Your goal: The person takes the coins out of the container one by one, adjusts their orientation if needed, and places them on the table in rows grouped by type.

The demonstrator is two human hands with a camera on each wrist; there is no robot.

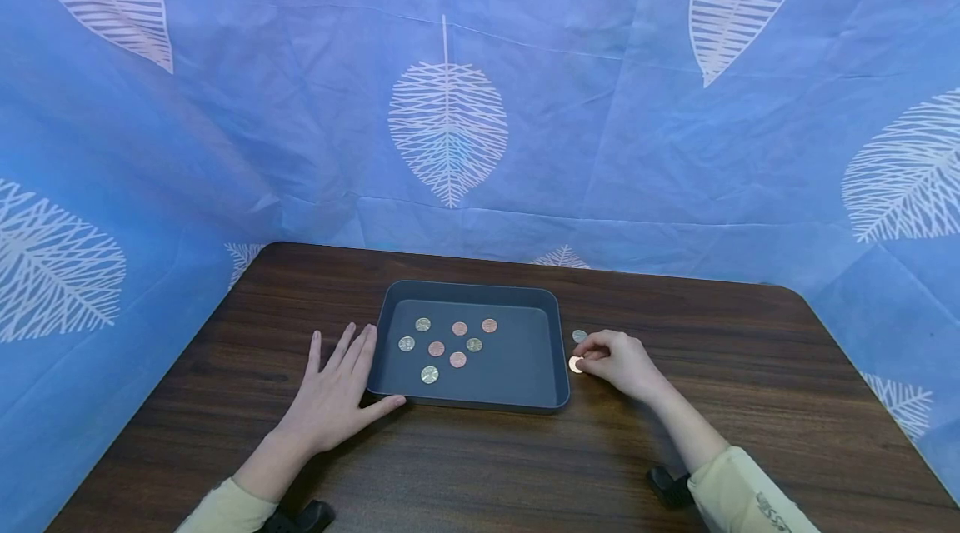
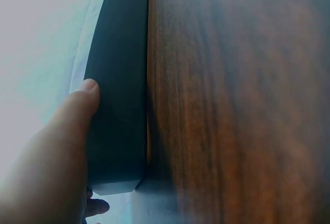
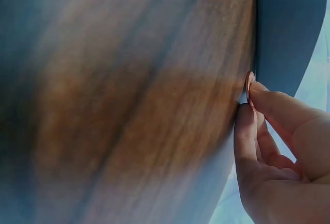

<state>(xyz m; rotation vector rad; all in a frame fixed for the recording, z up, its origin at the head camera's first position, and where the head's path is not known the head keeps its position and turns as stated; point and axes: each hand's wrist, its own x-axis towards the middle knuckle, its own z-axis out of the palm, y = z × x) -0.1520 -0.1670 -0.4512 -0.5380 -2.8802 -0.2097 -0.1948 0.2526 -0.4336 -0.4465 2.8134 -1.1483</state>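
A dark grey rectangular tray lies on the table with several coins in it: copper ones such as a copper coin, and paler ones such as a pale coin. My left hand is spread at the tray's left end, fingers straight; in the left wrist view its thumb touches the tray's side wall. Just right of the tray, my right hand pinches a copper coin between thumb and fingertips. A silvery coin lies on the table just beyond that hand.
The dark wooden table is backed and flanked by blue cloth with white leaf prints. The tray's raised rim runs all round the coins. A black wrist device sits under the right forearm.
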